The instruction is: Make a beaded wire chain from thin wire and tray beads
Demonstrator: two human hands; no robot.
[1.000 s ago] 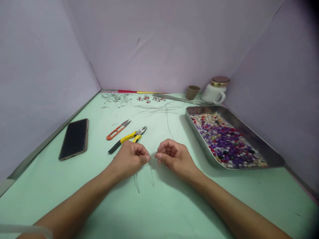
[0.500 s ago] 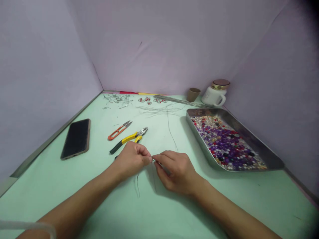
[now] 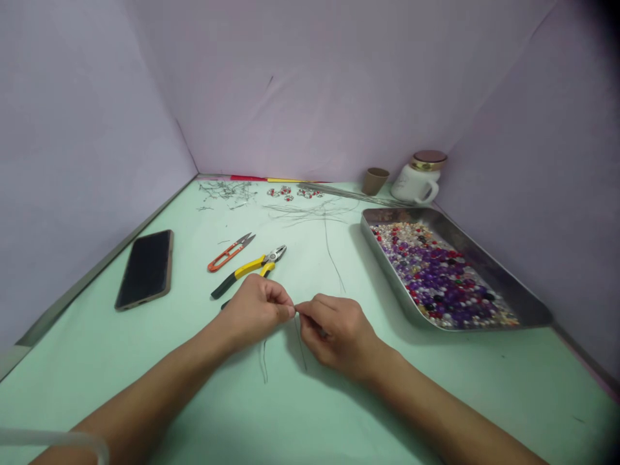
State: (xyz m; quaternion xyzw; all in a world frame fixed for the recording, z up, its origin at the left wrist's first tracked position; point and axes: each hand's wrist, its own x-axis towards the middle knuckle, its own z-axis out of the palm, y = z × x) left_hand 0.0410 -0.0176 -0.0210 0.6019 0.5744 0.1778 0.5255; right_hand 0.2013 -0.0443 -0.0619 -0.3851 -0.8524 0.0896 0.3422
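Note:
Low over the middle of the green tabletop, my left hand (image 3: 259, 307) and my right hand (image 3: 336, 332) meet at their fingertips. Both are closed in a pinch on a thin wire (image 3: 301, 349), whose end hangs down between them. The part in the fingertips is tiny and mostly hidden. Below my left hand, thin dark strands or their shadow show on the table. Just behind that hand lie pliers (image 3: 249, 267) with yellow and black handles, partly covered by it. Orange thread snips (image 3: 231, 252) rest beyond the pliers.
To the right stands a metal tray (image 3: 394, 278) of mixed beads (image 3: 443, 278). A phone (image 3: 145, 270) lies at the left. Toward the back are loose wires (image 3: 310, 212), wire scraps (image 3: 227, 192), red-beaded pieces (image 3: 285, 192), a brown cup (image 3: 375, 181) and a lidded white mug (image 3: 415, 183).
My right fingers have closed more tightly at the wire, beside my left fingertips. The hanging wire end has swung slightly right. The whole view has shifted a little.

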